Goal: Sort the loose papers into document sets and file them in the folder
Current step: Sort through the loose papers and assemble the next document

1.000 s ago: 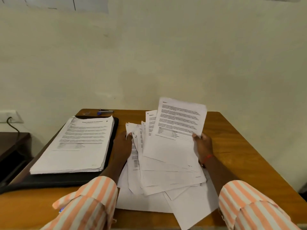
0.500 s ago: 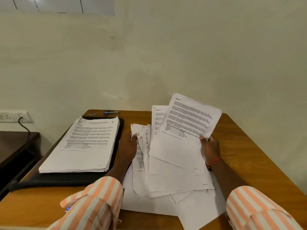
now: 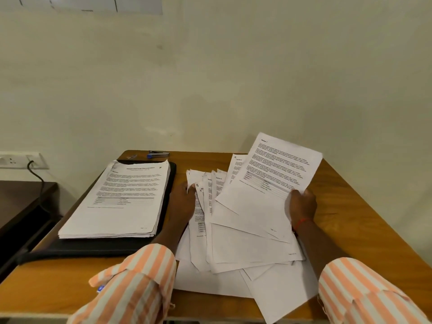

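Note:
A fanned bundle of loose printed papers lies in the middle of the wooden table. My left hand grips the bundle's left edge, fingers tucked behind the sheets. My right hand pinches the right edge of the top printed sheet, which is lifted and tilted to the right above the bundle. More blank-side sheets lie under the bundle near the table's front. A neat stack of printed pages rests on an open black folder at the left.
A blue-and-grey stapler lies at the table's back edge behind the folder. A dark side table stands at the far left, below a wall socket with a black cable. The wall runs close behind the table.
My right hand has pulled the top sheet rightwards and tilted it clockwise away from the bundle. My left hand keeps its grip on the bundle's left edge.

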